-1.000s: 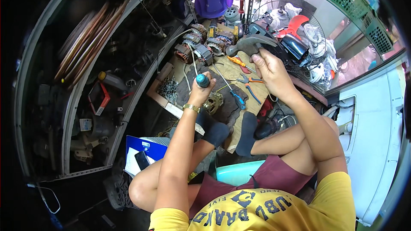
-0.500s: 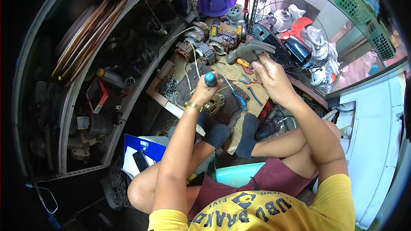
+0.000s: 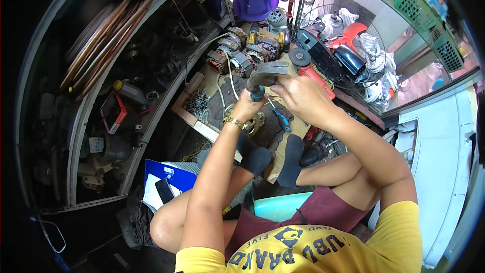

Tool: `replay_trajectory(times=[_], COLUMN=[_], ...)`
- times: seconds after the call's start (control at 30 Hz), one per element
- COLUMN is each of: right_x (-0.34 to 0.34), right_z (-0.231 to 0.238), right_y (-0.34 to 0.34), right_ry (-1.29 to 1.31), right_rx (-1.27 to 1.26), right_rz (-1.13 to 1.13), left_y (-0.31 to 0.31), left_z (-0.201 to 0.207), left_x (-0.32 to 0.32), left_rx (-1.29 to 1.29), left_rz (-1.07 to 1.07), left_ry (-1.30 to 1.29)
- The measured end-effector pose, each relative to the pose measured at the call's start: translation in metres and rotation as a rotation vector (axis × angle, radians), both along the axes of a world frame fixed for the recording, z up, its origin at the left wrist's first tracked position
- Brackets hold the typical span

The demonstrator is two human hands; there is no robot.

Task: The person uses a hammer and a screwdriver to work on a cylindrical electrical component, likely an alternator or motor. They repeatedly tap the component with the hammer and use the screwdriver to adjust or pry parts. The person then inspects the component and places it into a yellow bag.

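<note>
My right hand [image 3: 301, 98] is closed round a claw hammer, its handle mostly hidden by the fingers. The steel hammer head [image 3: 267, 72] is at the butt of a blue-green tool handle [image 3: 257, 94], seemingly touching it. My left hand [image 3: 245, 107], with a gold watch at the wrist, is wrapped round that handle, which looks like a screwdriver's; its tip is hidden. Just beneath the left hand is a round, brass-coloured metal part with openings [image 3: 254, 123], partly covered. Beside it on the worn wooden board [image 3: 273, 164] lies a blue-handled screwdriver [image 3: 282, 120].
Several copper-wound motor stators [image 3: 241, 63] stand at the far side of the board. A red angle grinder [image 3: 316, 78] lies beyond my right hand. A wooden tray of screws [image 3: 198, 102] is on the left. My socked feet flank the board's near end.
The hammer has swung left and down from the right onto the blue-green handle. My right hand moved with it, covering the pliers and uncovering the grinder. My left hand shifted slightly.
</note>
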State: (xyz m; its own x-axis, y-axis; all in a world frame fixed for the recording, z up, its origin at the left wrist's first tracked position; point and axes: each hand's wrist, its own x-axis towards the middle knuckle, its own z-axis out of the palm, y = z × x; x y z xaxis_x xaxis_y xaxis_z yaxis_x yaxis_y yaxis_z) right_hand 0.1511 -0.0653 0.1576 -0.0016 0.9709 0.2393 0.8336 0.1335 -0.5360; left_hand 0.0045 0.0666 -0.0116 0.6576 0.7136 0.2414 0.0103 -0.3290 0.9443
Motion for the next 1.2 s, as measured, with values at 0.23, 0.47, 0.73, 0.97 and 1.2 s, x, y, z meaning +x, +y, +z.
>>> replay_trajectory(times=[0.23, 0.47, 0.73, 0.97, 1.2], right_x=[-0.026, -0.005, 0.023, 0.028, 0.043], right_z=[0.111, -0.028, 0.03, -0.021, -0.171], right_y=[0.005, -0.006, -0.016, -0.019, -0.006], right_ry=[0.137, -0.091, 0.439, 0.378, 0.166], right_rx=[0.329, -0.17, 0.266, 0.187, -0.193], right_rz=[0.107, -0.036, -0.18, -0.219, -0.402], left_y=[0.012, -0.011, -0.004, -0.009, -0.036], left_z=[-0.005, -0.057, 0.003, 0.017, 0.026], left_x=[-0.014, -0.015, -0.017, -0.035, -0.017], left_rx=[-0.099, -0.224, -0.158, -0.124, 0.174], left_rz=[-0.003, 0.045, -0.017, 0.052, -0.05], left_ry=[0.0, 0.078, -0.044, -0.068, 0.078])
